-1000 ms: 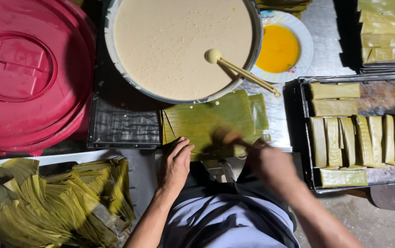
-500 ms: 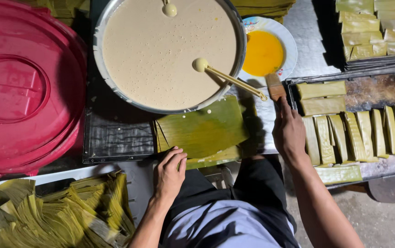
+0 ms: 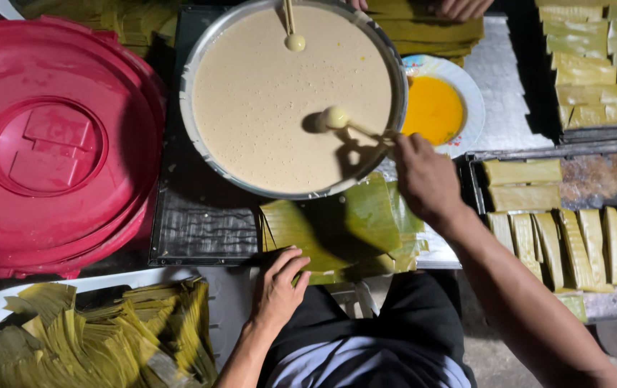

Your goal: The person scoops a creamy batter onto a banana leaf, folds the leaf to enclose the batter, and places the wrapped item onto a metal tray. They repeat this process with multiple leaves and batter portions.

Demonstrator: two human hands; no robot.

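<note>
Batter (image 3: 272, 100), pale and bubbly, fills the wide metal basin (image 3: 192, 65) at twelve o'clock on the desk (image 3: 201, 230). Right hand (image 3: 423, 176), its grip pinched on the thin handle of the round-headed ladle (image 3: 335, 118), holds the ladle head just over the batter. Left hand (image 3: 277, 291), fingers spread, presses flat on the near edge of the banana leaf (image 3: 337, 226) at six o'clock, seemingly to keep it from curling. At three o'clock lies a tray (image 3: 475, 179) of folded leaf parcels (image 3: 560, 241); beside the basin sits a dish of yellow liquid (image 3: 432, 109).
</note>
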